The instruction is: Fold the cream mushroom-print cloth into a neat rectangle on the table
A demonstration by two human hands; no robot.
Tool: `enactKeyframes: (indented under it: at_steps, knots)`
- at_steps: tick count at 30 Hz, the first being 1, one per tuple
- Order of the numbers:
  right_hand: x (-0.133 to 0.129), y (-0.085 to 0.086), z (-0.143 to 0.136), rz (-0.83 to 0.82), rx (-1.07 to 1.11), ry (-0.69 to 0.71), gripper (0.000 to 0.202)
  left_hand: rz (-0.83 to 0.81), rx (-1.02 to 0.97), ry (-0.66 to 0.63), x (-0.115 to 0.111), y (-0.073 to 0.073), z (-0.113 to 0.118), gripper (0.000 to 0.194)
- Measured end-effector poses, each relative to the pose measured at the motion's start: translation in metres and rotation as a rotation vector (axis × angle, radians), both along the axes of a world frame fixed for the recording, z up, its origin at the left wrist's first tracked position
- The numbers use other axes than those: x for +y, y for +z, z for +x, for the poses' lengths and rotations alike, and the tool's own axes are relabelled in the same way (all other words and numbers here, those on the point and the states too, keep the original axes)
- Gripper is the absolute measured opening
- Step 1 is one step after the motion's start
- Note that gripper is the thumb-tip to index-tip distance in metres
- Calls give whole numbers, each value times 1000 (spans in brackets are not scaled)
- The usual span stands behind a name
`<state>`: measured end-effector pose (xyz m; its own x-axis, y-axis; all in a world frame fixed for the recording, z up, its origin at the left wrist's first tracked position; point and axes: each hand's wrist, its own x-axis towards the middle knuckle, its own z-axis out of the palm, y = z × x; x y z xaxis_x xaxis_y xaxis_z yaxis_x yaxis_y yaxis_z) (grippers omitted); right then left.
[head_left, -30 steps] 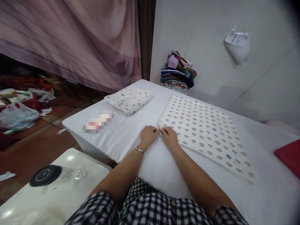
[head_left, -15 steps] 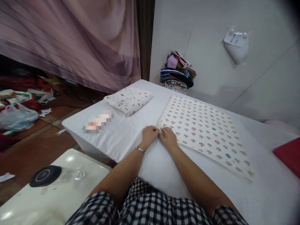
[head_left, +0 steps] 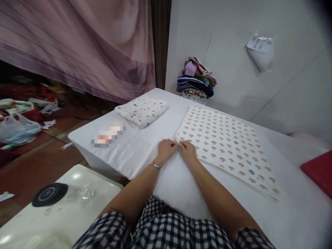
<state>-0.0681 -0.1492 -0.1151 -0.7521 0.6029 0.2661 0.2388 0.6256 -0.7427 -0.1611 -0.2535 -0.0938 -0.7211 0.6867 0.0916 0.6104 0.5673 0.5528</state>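
A white cloth with grey mushroom-like prints (head_left: 225, 141) lies folded in layers on the white-covered table (head_left: 140, 152). My left hand (head_left: 166, 149) pinches the cloth's near left corner, a bracelet on its wrist. Right beside it, my right hand (head_left: 188, 150) has its fingers closed on the same corner. The fingertips partly hide the layered edges there. Farther left lies a smaller folded white cloth with small prints (head_left: 142, 111), touched by neither hand.
A blurred-out item (head_left: 109, 135) lies at the table's left. Folded clothes (head_left: 195, 79) are stacked by the wall. A red item (head_left: 317, 173) sits at the right edge. A white surface (head_left: 85, 214) at lower left holds a black round object (head_left: 50, 194).
The fingers of my right hand have shifted slightly at the cloth's corner, and the raised edge there now lies flatter. My left hand has hardly moved.
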Motion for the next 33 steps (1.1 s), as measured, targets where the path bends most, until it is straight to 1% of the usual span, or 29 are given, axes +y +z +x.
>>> enactKeyframes:
  at_steps: [6, 12, 15, 20, 22, 25, 29, 31, 33]
  knots:
    - [-3, -3, 1, -3, 125, -59, 25, 31, -76, 50, 0, 2, -1, 18]
    - [-7, -5, 1, 170, -49, 38, 25, 58, -152, 57, -1, 2, -1, 21]
    - [-8, -5, 1, 210, -77, 41, 23, 58, -135, 47, -1, 2, -1, 24]
    - [-10, -4, 2, 247, -113, 60, 20, 41, -89, 47, 0, 2, -2, 43]
    - [-11, -4, 2, 273, -128, 75, 20, 22, -68, 43, 1, 1, -3, 47]
    - [-11, -3, 2, 286, -138, 100, 21, -11, -35, 47, 3, -3, -6, 47]
    - [-11, 3, 2, 268, -149, 141, 25, -24, 9, 47, 5, -7, -8, 40]
    - [-9, 7, 6, 279, -149, 168, 25, -27, 29, 50, 6, -7, -8, 37]
    - [-4, 10, 17, 308, -149, 196, 25, -21, 40, 57, 5, -7, -7, 36]
